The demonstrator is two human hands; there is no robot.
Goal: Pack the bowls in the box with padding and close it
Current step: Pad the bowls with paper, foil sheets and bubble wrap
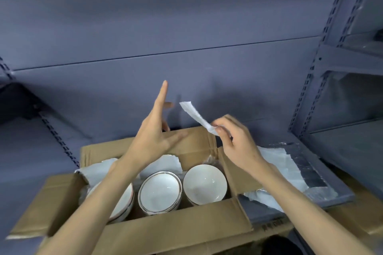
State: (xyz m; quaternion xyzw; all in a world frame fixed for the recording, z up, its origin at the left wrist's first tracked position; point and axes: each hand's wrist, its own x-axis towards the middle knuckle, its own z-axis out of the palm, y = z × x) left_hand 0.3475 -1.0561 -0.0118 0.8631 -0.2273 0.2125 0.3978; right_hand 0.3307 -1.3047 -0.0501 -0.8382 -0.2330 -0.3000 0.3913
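1. Above the open cardboard box (165, 232), my left hand (152, 136) is spread flat, gripping nothing.
2. My right hand (234, 141) pinches a white paper strip (195, 117).
3. White bowls (159, 191) sit inside, padding (97, 168) around them.

A blue-grey metal shelf (62, 151) carries everything here, backed by a plain panel (186, 27) of the same colour, with perforated uprights (310, 89) standing at the right and a slotted bracket (56, 130) slanting down on the left.
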